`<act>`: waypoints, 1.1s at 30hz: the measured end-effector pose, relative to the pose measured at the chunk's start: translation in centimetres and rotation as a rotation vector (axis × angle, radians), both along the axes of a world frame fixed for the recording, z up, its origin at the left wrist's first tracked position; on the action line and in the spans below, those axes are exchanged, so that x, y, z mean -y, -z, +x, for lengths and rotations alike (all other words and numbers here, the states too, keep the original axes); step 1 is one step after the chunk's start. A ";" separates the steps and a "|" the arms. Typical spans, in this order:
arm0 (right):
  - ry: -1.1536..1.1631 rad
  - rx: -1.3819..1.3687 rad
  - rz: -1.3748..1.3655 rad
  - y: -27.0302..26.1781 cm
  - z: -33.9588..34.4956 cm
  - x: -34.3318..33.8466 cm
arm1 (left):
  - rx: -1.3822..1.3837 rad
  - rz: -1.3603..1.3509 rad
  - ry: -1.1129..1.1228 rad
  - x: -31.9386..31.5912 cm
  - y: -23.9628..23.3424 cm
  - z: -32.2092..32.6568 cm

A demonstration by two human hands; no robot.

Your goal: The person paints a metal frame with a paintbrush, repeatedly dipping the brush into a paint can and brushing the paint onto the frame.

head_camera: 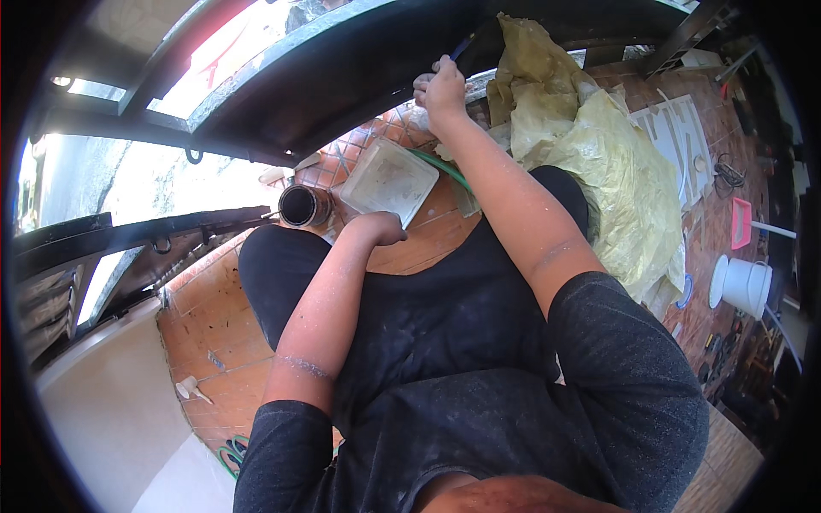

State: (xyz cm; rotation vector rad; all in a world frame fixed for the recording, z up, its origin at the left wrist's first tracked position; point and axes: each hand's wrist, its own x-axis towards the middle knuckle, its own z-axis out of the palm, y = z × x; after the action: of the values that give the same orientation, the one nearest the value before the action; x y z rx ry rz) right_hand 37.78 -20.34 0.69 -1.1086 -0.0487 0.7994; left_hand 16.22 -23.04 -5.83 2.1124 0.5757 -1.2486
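My right hand (442, 86) is raised against the dark metal panel (359, 70), its fingers closed around a slim blue-handled tool (460, 48), perhaps a brush. The tool's tip is hard to make out against the dark surface. My left hand (380, 227) is curled at the near edge of a translucent plastic tub (391, 176). Its fingers are hidden under the hand, so whether it grips the rim is unclear. Left of the tub stands a can of dark paint (303, 205). Crumpled yellowish sheeting (616, 179) lies beside my right knee.
Black metal framing (154, 131) rises in front and to the left. A green hose (442, 168) runs behind the tub. On the tiled floor (218, 327) to the left is a small pale cup-like object (187, 386). At right are a pink dustpan (741, 223) and a white bucket (747, 283).
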 end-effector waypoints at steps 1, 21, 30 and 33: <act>-0.030 -0.092 -0.043 0.1 -0.3 0.2 | 0.003 -0.001 0.012 0.0 -0.1 0.0; 0.027 0.083 -0.014 -1.4 -0.9 -0.3 | 0.051 -0.015 -0.008 -0.1 -0.4 0.1; 0.018 0.150 -0.037 -2.0 -0.8 -0.4 | -0.017 -0.021 -0.004 -0.3 -0.5 0.2; 0.017 0.109 -0.071 -1.9 -0.9 -0.6 | -0.003 -0.022 -0.013 -0.3 -0.6 0.2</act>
State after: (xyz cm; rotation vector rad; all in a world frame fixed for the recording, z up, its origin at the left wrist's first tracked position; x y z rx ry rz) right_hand 36.92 -19.77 2.56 -1.2176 -0.1030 0.7298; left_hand 16.37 -22.75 -5.23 2.0862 0.5736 -1.2464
